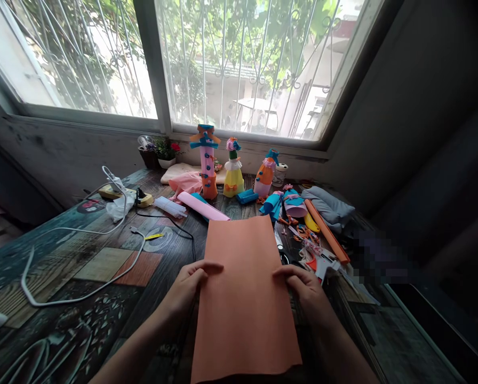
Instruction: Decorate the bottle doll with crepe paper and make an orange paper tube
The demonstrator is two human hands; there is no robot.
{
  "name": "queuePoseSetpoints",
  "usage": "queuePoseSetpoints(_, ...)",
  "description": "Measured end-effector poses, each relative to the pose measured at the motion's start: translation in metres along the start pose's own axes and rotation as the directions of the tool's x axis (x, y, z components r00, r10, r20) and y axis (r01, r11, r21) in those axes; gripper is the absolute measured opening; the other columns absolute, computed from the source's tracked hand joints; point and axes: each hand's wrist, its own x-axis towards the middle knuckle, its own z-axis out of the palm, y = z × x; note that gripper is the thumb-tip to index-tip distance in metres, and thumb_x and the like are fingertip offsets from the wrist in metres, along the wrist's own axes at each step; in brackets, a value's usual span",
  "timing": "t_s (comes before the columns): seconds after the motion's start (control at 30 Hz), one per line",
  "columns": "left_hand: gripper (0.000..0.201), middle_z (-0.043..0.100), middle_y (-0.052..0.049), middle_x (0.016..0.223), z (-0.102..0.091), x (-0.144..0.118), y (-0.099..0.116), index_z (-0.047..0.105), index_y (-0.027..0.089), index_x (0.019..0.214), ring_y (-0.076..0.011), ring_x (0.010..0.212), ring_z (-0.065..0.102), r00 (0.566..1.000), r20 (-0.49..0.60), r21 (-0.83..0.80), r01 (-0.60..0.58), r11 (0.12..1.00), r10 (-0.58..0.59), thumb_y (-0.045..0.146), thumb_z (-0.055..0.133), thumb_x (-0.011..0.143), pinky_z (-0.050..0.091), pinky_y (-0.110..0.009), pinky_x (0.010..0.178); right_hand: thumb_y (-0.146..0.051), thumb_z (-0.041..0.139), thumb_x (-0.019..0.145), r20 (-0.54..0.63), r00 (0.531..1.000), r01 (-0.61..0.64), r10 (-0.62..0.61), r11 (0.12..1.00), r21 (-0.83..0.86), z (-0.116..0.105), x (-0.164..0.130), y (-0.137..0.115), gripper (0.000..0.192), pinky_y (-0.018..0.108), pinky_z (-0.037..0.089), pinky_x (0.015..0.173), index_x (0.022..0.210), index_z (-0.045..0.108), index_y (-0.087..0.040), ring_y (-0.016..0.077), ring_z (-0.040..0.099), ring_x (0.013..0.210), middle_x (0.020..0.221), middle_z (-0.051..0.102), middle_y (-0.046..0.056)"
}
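Observation:
A long orange foam sheet (241,288) lies lengthwise on the patterned table (79,266) in front of me. My left hand (189,285) grips its left edge with the thumb on top. My right hand (303,285) grips the right edge the same way, level with the left. Beyond the sheet's far end stand three bottle dolls dressed in coloured foam: a tall pink and orange one (207,160), a yellow one (233,170) and an orange one (265,176).
A pink foam roll (207,207), an orange roll (327,232), scissors (281,250) and foam scraps lie to the right. A white cable (79,230) loops across the left of the table. Small flower pots (161,152) sit under the barred window.

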Motion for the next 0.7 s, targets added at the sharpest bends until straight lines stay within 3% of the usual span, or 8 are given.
queuePoseSetpoints(0.17, 0.038, 0.073, -0.006, 0.072, -0.003, -0.002, 0.012, 0.077, 0.014, 0.078, -0.0194, 0.064, 0.060, 0.997, 0.051, -0.097, 0.064, 0.993, -0.059, 0.012, 0.055, 0.048, 0.045, -0.026, 0.059, -0.024, 0.078, 0.061, 0.117, 0.989, -0.114, 0.088, 0.966, 0.233, -0.003, -0.002, -0.004, 0.021, 0.029, 0.051, 0.069, 0.081, 0.076, -0.021, 0.0205, 0.066, 0.078, 0.084, 0.074, 0.004)
queuePoseSetpoints(0.23, 0.036, 0.074, -0.007, 0.082, -0.005, -0.005, 0.016, 0.077, 0.015, 0.086, -0.0219, 0.074, 0.064, 0.993, 0.099, -0.106, 0.073, 0.992, -0.062, 0.011, 0.066, 0.051, 0.048, -0.028, 0.067, -0.024, 0.083, 0.056, 0.121, 0.984, -0.161, 0.130, 0.941, 0.298, -0.001, -0.003, -0.005, 0.026, 0.030, 0.052, 0.066, 0.080, 0.075, -0.022, 0.0202, 0.067, 0.076, 0.082, 0.075, 0.004)
queuePoseSetpoints(0.37, 0.055, 0.070, -0.009, 0.109, -0.008, -0.007, 0.016, 0.070, 0.019, 0.109, -0.0271, 0.097, 0.064, 0.965, 0.264, -0.043, 0.017, 0.999, -0.005, 0.016, 0.081, 0.055, 0.049, -0.032, 0.079, -0.030, 0.087, 0.043, 0.063, 0.971, -0.239, 0.232, 0.905, 0.352, 0.000, 0.000, -0.010, 0.033, 0.030, 0.050, 0.053, 0.072, 0.074, -0.022, 0.0195, 0.065, 0.057, 0.066, 0.072, 0.002)
queuePoseSetpoints(0.47, 0.049, 0.073, -0.009, 0.098, -0.007, -0.005, 0.008, 0.073, 0.018, 0.100, -0.0270, 0.089, 0.066, 0.964, 0.266, 0.019, -0.018, 1.000, 0.012, 0.019, 0.084, 0.052, 0.051, -0.031, 0.075, -0.042, 0.085, 0.043, 0.011, 0.983, -0.179, 0.184, 0.936, 0.302, -0.003, 0.005, -0.013, 0.034, 0.028, 0.044, 0.047, 0.066, 0.074, -0.019, 0.0161, 0.057, 0.046, 0.051, 0.064, 0.000)
queuePoseSetpoints(0.57, 0.029, 0.074, -0.009, 0.086, -0.004, -0.001, 0.001, 0.077, 0.016, 0.082, -0.0255, 0.079, 0.067, 0.980, 0.182, 0.083, -0.097, 0.992, 0.081, 0.031, 0.081, 0.059, 0.051, -0.029, 0.069, -0.048, 0.082, 0.047, -0.044, 0.994, -0.086, 0.099, 0.966, 0.243, -0.006, 0.009, -0.008, 0.037, 0.028, 0.044, 0.052, 0.065, 0.074, -0.018, 0.0170, 0.057, 0.053, 0.058, 0.067, 0.003)
queuePoseSetpoints(0.7, 0.028, 0.073, -0.007, 0.076, -0.003, 0.001, -0.002, 0.077, 0.015, 0.073, -0.0260, 0.077, 0.064, 0.975, 0.161, 0.118, -0.171, 0.978, 0.151, 0.042, 0.076, 0.065, 0.049, -0.029, 0.070, -0.048, 0.079, 0.059, -0.093, 0.996, -0.001, 0.017, 0.985, 0.173, -0.005, 0.010, 0.003, 0.034, 0.025, 0.040, 0.055, 0.054, 0.068, -0.016, 0.0137, 0.051, 0.053, 0.055, 0.064, 0.002)
